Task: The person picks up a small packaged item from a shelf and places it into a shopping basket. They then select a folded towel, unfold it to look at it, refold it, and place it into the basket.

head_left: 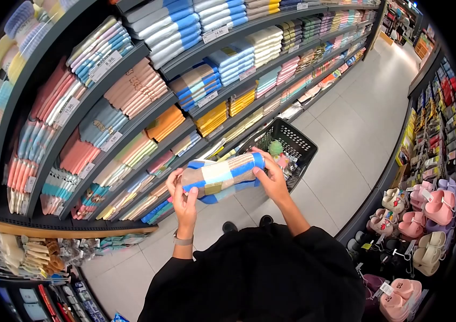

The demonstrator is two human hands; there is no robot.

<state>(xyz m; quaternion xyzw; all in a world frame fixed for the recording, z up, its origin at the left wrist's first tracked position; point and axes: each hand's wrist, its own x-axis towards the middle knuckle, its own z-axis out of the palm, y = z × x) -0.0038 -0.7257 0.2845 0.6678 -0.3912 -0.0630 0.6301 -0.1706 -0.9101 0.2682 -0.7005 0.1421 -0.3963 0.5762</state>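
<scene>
A folded towel [218,176] in blue, white and brown blocks, with a small olive label on its front, is held up between both hands. My left hand [184,199] grips its left end, thumb on the front and fingers behind. At the other end my right hand [271,177] pinches the towel's right edge, thumb in front. Just beyond my right hand, a black perforated basket [307,149] stands on the floor with a green item and several packaged things inside.
Shelves [185,59] of folded towels curve along the left and front. Racks of slippers [431,252] and packaged goods line the right. Grey tiled floor [340,139] runs between them. Far up the aisle, a person [399,31] is faintly visible.
</scene>
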